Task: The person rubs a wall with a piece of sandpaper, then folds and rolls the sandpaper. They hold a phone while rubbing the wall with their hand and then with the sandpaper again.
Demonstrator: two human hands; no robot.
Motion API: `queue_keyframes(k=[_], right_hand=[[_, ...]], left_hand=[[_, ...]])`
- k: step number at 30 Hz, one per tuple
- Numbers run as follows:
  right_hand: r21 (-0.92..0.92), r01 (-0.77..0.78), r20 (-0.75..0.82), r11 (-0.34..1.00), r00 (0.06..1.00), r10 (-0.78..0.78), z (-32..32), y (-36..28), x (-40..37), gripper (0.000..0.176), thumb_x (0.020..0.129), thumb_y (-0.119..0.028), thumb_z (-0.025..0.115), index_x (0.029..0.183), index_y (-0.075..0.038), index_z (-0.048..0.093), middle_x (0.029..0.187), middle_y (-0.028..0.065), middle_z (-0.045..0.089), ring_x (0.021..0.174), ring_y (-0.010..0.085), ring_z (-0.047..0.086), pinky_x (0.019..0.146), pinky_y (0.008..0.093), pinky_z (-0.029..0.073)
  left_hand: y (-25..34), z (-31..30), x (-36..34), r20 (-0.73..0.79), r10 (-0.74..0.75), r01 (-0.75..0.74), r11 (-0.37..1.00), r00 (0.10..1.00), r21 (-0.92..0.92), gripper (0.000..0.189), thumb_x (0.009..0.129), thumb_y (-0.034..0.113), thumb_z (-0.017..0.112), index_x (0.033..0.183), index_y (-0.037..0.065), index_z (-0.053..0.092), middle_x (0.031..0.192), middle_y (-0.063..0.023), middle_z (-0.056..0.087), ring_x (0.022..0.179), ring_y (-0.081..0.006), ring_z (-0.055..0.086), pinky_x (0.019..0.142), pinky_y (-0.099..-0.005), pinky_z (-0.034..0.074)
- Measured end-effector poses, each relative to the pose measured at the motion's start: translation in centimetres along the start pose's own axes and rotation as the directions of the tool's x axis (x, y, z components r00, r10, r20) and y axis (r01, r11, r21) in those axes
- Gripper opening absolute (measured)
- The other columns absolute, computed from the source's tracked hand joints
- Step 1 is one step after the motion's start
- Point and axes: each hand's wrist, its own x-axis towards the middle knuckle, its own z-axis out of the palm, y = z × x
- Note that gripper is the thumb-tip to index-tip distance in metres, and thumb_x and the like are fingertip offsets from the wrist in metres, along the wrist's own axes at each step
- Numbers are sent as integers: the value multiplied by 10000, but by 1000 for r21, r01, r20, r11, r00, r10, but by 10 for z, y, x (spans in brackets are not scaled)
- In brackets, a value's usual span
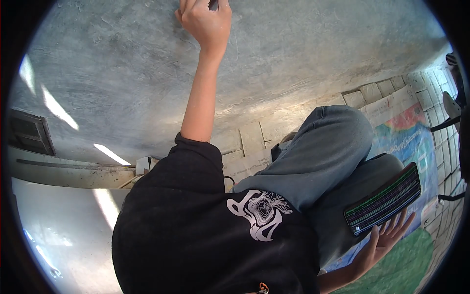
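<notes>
Beside a grey wall point(303, 39): seated person, one hand raised, one by a phone point(384, 201)

On the seated person's black T-shirt point(176, 230), a large white print point(259, 215) combines letter-like shapes with line work; I cannot make out a word. The phone lies lengthwise on or against the thigh, its dark screen filled with green and pale lines too small to read. Lettering on the printed sheet point(401, 264) below is likewise illegible; a watermelon picture point(409, 115) near its upper edge is plain enough.

Left hand point(205, 19): raised at the wall, fingers curled, cut off by the top edge of view. A dark patch shows between the digits; I cannot tell whether they are clamped on anything. Right hand point(384, 240): fingers extended and apart, at the phone's lower edge; contact cannot be confirmed.

The wall surface is mottled and scuffed. Pale paving point(252, 137) runs along its foot. At far left are a dark framed panel point(30, 132) and a smooth, pale surface point(63, 235), with bright streaks of light nearby.
</notes>
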Motion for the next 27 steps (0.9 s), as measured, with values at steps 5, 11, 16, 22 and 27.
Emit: queue_keyframes(k=[5,11,16,22,27], right_hand=[[-129,4,-64,992,998,-12,7,0,2,1001,660,-451,714,1476,-159,213,1444,219,315,1346,392,289,1105,573,203],[-335,33,-127,942,989,-80,25,1,6,1019,658,-477,722,1478,-167,202,1449,232,297,1345,402,286,1099,575,211],[-290,28,-67,957,997,-49,17,0,7,1133,591,-503,762,1487,-163,158,1464,232,259,1352,411,266,1093,581,209],[-310,136,96,941,989,-111,6,0,2,1194,551,-484,793,1496,-178,130,1475,256,214,1377,398,207,1103,551,175],[-216,116,78,969,992,-102,5,0,3,1168,578,-461,785,1495,-155,129,1471,253,226,1378,397,201,1106,558,148]], left_hand=[[-2,1,-1,-7,4,-4,1000,1000,6,72,753,73,731,816,47,710,715,-29,630,670,-179,557,637,-311,435],[-3,1,-1,-17,4,-4,1000,1000,7,65,757,81,733,808,50,710,708,-25,627,657,-179,552,625,-312,426],[-3,0,-1,17,-11,11,1000,1000,-21,59,759,75,729,811,55,709,704,-24,619,661,-178,541,635,-314,410],[-3,0,-2,16,1,-1,1000,1000,6,50,764,72,722,803,46,701,712,-25,619,671,-177,538,646,-315,406],[-4,1,-2,11,-3,4,1000,1000,-15,51,766,72,721,802,43,700,710,-28,618,670,-177,537,641,-318,408]])
